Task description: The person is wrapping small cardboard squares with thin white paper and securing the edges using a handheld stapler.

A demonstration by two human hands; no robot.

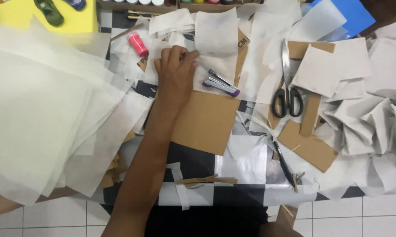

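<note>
Left hand [177, 70] pinches white paper [215, 39] (stapler [221, 85] just beside).

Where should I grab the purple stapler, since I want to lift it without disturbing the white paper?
Pinch the stapler across its long sides near the middle, coming from above. It lies flat on a white paper square, angled with its purple end lower right. The left hand is just left of it.

You are working under bright, even overhead light. The white paper sheets [35, 114] at the left are washing out and blurring softly near the edge. Glare is shining off the glossy checkered tabletop [246, 166]. Your forearm is casting only faint shadow.
</note>
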